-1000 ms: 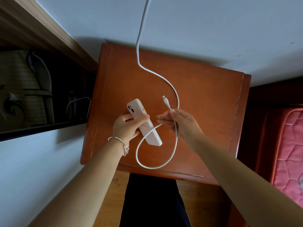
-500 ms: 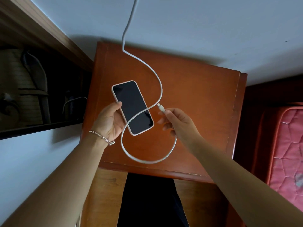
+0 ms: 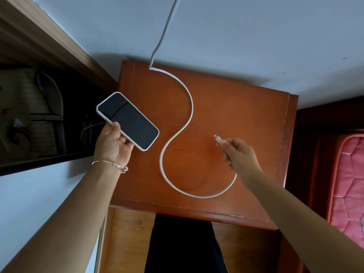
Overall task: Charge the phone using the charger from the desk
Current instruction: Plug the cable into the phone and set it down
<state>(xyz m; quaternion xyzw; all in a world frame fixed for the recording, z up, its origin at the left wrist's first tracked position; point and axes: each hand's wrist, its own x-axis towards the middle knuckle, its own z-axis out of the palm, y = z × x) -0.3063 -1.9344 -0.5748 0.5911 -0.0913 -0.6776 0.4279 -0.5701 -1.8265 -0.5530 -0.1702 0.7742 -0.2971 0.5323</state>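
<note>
Phone [image 3: 128,121]: screen up and dark, held above the left edge of the desk [image 3: 246,119], off the surface. Left hand [image 3: 113,146] cradles it from beneath, thumb curled over its near long edge.

Plug [image 3: 217,139]: pinched between thumb and fingertip of the right hand [image 3: 239,156], remaining fingers curled in, tip aimed left toward the phone's right end. Plug and phone are well apart.

Charger cable [image 3: 191,108]: comes down the far wall, snakes across the desk in an S and loops near the front edge with ample slack.

Assessment: step in hand is mating plug to port. The port is not visible. Recommend holding the phone steady, squaring the plug to its right short end, then pressing straight in without dragging the loop.
</note>
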